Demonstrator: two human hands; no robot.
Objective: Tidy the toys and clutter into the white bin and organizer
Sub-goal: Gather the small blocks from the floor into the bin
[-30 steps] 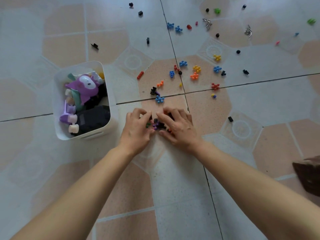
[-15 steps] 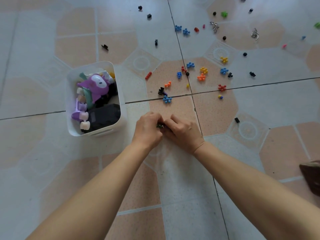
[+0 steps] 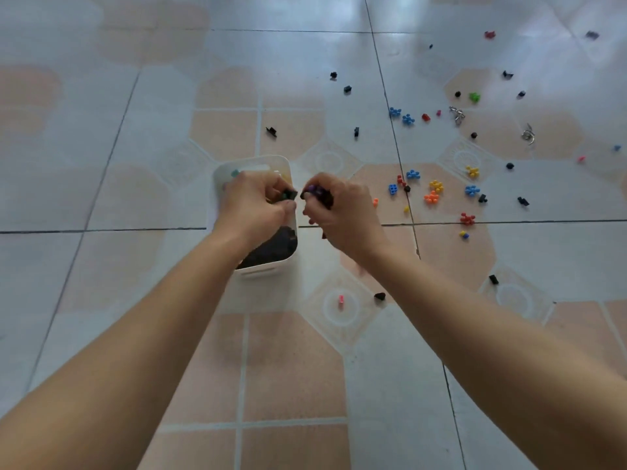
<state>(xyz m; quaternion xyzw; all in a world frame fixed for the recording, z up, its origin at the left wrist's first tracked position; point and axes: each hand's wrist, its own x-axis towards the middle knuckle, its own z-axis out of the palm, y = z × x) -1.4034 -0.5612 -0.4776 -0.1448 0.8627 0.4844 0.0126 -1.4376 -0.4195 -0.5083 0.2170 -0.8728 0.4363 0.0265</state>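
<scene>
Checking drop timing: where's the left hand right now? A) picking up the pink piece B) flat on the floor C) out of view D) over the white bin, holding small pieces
D: the left hand grips small dark pieces above the white bin.

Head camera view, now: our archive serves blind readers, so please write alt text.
Two bare hands hold small toy pieces at a white bin on a tiled floor: the left hand over the bin, the right hand just beside it. More small colourful and black pieces lie scattered to the right.
</scene>
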